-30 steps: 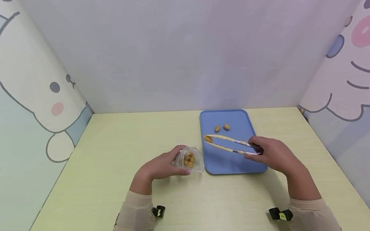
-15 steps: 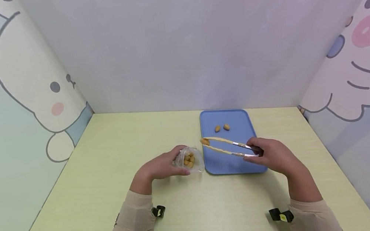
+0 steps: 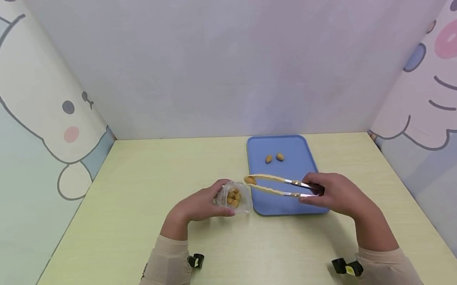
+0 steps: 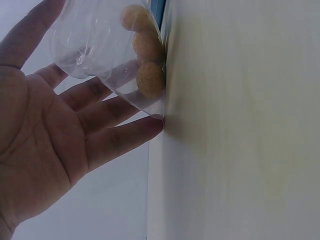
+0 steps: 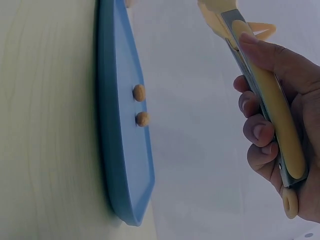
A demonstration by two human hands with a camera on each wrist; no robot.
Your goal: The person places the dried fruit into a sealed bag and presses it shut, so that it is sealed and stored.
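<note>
Both your hands grip: left hand (image 3: 202, 204) round a clear bag (image 3: 246, 204) of brown balls (image 3: 234, 197); near it, one ball (image 3: 250, 180) pinched in tongs (image 3: 271, 189); two balls (image 3: 280, 157) on the blue tray (image 3: 297, 159); right hand (image 3: 335, 192) holding the tongs.

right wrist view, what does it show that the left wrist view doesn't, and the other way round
Only the right wrist view shows the right hand gripping the tongs, and two balls lying on the tray.

Only the left wrist view shows the left hand holding the clear bag, with three balls visible inside.

Both share the table and wall. A blue sliver at the left wrist view's top edge may be the tray too.
</note>
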